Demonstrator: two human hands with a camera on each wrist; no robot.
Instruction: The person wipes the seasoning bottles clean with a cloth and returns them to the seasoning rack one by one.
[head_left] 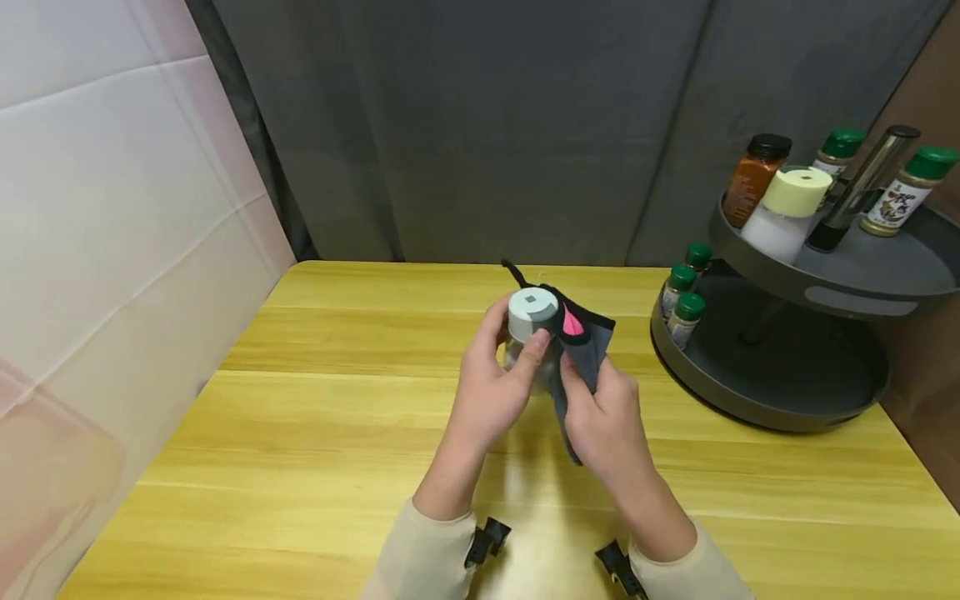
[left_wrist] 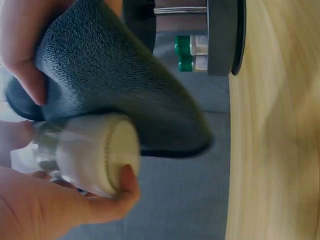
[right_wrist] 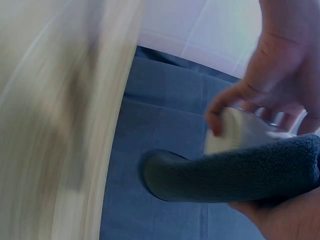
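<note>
My left hand (head_left: pixel 495 375) grips a clear jar (left_wrist: pixel 82 150) with a pale lid (head_left: pixel 533 307), held above the table. In the left wrist view the jar lies sideways across the picture, and a finger curls over its end. A dark grey cloth (left_wrist: pixel 110 80) with black edging and a pink patch (head_left: pixel 572 322) is pinched in my right hand (head_left: pixel 603 417). The cloth lies against the jar's right side and hangs down below it. In the right wrist view the cloth (right_wrist: pixel 235 172) hides part of the jar (right_wrist: pixel 250 127).
A two-tier dark turntable rack (head_left: pixel 776 408) stands at the table's right. On its upper tier are an orange-brown jar (head_left: pixel 750 179), a yellow-lidded jar (head_left: pixel 783 212), a tall grinder (head_left: pixel 862 187) and green-capped bottles (head_left: pixel 900 196). Small green-capped bottles (head_left: pixel 684 321) sit below. A grey curtain (head_left: pixel 480 133) hangs behind.
</note>
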